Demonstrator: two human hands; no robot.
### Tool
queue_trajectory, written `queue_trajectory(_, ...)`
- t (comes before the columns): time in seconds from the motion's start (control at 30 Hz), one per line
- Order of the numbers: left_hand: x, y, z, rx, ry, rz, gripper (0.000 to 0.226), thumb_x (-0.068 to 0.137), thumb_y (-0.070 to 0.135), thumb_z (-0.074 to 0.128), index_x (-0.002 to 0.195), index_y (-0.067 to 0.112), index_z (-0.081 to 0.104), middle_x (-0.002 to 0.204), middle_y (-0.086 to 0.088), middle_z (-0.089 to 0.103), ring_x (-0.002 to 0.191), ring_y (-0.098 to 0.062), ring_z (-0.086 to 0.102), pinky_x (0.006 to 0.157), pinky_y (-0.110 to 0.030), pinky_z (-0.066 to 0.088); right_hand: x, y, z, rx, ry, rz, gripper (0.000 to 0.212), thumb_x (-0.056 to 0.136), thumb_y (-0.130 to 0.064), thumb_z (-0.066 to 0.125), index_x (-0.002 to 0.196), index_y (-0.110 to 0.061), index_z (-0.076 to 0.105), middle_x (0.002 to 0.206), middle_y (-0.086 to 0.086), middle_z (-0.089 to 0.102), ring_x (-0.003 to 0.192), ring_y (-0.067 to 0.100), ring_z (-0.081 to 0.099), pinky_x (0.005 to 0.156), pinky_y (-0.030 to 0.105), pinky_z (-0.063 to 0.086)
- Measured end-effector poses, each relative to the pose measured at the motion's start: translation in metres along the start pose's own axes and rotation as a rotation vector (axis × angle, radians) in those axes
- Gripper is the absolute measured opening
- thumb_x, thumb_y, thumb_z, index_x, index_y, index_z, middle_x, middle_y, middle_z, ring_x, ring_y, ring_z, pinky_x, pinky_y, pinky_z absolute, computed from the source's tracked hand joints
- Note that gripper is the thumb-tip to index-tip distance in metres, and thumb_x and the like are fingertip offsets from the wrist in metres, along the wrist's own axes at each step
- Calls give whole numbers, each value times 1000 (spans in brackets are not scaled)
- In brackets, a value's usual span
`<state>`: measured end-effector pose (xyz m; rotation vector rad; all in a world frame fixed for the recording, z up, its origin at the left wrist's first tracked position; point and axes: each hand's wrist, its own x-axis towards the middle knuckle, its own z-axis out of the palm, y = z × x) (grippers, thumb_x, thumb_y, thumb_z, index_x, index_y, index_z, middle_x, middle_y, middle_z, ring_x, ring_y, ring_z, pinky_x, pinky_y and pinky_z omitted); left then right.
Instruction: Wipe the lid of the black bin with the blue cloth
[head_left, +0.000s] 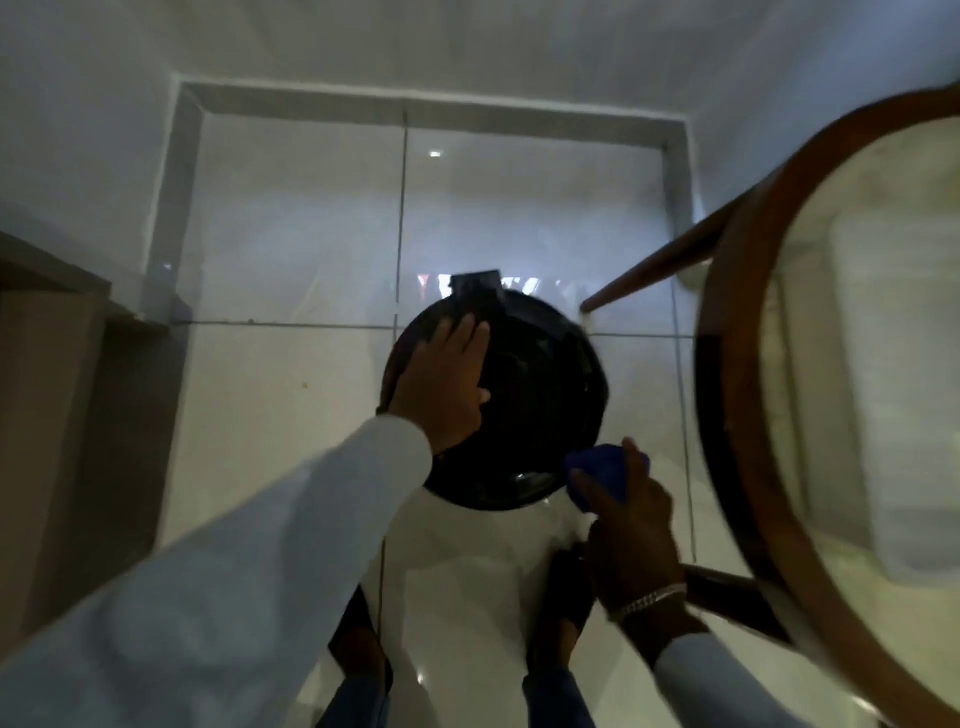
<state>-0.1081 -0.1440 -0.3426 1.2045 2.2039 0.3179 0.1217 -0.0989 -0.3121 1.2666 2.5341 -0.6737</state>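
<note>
The round black bin stands on the pale tiled floor below me, and its glossy lid (540, 395) faces up, with a hinge block at the far edge. My left hand (447, 384) lies flat on the left half of the lid, fingers together and pointing away from me. My right hand (628, 525) holds the bunched blue cloth (602, 470) at the lid's near right rim. Whether the cloth touches the rim I cannot tell.
A round wooden-rimmed glass table (737, 395) looms close on the right, and its legs (670, 260) reach to the floor beside the bin. A brown cabinet (62, 395) stands at the left. My feet (561, 608) are just behind the bin.
</note>
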Motion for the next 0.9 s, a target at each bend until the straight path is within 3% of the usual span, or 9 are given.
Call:
queue_trajectory(0.1, -32, 68, -33, -722, -88, -277, 48, 91, 33, 59, 135, 17, 50, 133, -14, 59, 120, -29, 57, 107, -44, 44, -18, -28, -50, 215, 198, -54, 69, 64, 16, 71, 126, -12, 59, 139, 38, 42, 113, 57, 53, 92, 62, 47)
queue_trajectory(0.17, -61, 107, -57, -1089, -289, -330, 38, 87, 39, 62, 121, 26, 57, 125, -10, 63, 108, -27, 64, 94, -44, 55, -30, -45, -88, 374, 263, -21, 76, 71, 8, 69, 137, -20, 44, 148, 28, 34, 128, 46, 45, 105, 50, 39)
queue_trajectory(0.23, -85, 145, -80, -1303, -370, -271, 49, 79, 37, 71, 124, 26, 56, 124, -7, 65, 109, -28, 66, 89, -49, 57, -40, -47, -131, 500, 317, 30, 80, 77, -8, 72, 141, -25, 29, 153, 19, 31, 138, 32, 34, 112, 42, 31)
queue_trajectory(0.33, -95, 203, -96, -1295, -269, -228, 55, 76, 15, 78, 125, 24, 55, 119, -6, 68, 106, -27, 69, 83, -51, 59, -55, -22, -195, 828, 231, 129, 95, 73, -13, 80, 145, -32, 19, 151, 8, 32, 131, 27, 46, 106, 51, 44)
queue_trajectory(0.47, -73, 265, -93, -1439, -276, -238, 35, 85, -4, 61, 115, 15, 61, 109, -11, 73, 96, -28, 72, 67, -35, 59, -55, 48, -267, 1319, 69, 331, 80, 63, -23, 77, 132, -43, 41, 128, -9, 54, 110, 19, 59, 80, 43, 57)
queue_trajectory(0.57, -46, 320, -87, -1389, -273, -231, 31, 86, -3, 61, 111, 15, 63, 107, -11, 73, 94, -29, 71, 73, -42, 61, -30, 118, -288, 1369, -3, 461, 66, 67, -18, 75, 127, -29, 50, 113, 4, 66, 106, 31, 61, 93, 56, 50)
queue_trajectory(0.63, -43, 345, -90, -1137, -146, -234, 31, 86, 2, 61, 115, 14, 61, 113, -15, 69, 100, -31, 67, 86, -47, 58, -17, 138, -285, 1311, 26, 515, 56, 74, -7, 75, 124, -19, 54, 104, 11, 69, 100, 35, 64, 91, 57, 53)
queue_trajectory(0.73, -38, 352, -90, -942, -19, -310, 34, 84, 3, 58, 118, 11, 59, 111, -14, 67, 102, -29, 64, 90, -45, 56, 2, 137, -260, 980, 116, 509, 52, 78, -17, 76, 124, -14, 50, 97, 7, 68, 92, 27, 63, 77, 36, 51)
queue_trajectory(0.9, -45, 337, -86, -791, -45, -285, 24, 88, 13, 55, 106, 29, 53, 92, 13, 57, 81, -2, 55, 56, -9, 40, 11, 136, -226, 483, -32, 464, 59, 83, -38, 67, 129, -13, 39, 123, 16, 61, 109, 33, 59, 92, 43, 53)
